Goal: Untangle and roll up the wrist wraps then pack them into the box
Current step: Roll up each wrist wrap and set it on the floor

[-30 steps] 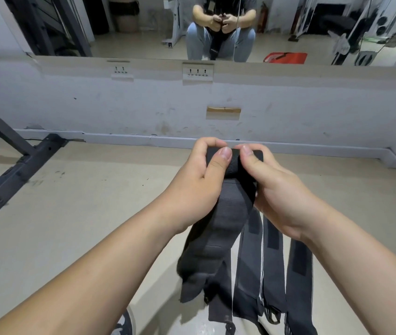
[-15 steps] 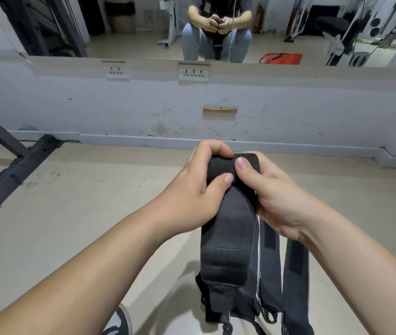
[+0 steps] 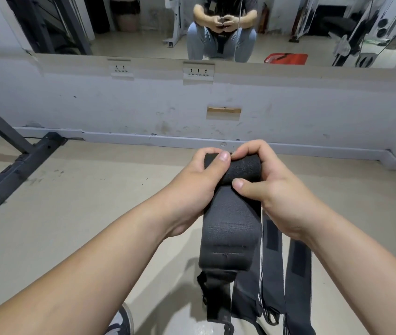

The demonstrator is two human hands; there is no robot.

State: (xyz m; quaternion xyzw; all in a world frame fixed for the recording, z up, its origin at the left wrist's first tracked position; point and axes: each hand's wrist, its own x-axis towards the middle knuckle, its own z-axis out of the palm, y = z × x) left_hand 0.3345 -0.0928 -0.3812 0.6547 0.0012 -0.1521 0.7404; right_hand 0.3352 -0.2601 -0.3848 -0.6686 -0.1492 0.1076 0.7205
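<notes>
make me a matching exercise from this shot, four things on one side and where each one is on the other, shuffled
Things
1. wrist wrap roll
2. loose straps
3. metal frame
4. red object

Places
A. reflected in the mirror, upper right
B. on the floor at far left
C. gripped between the left hand and the right hand
D. hanging below the right forearm

Pairs: 1-C, 2-D, 3-B, 4-A
</notes>
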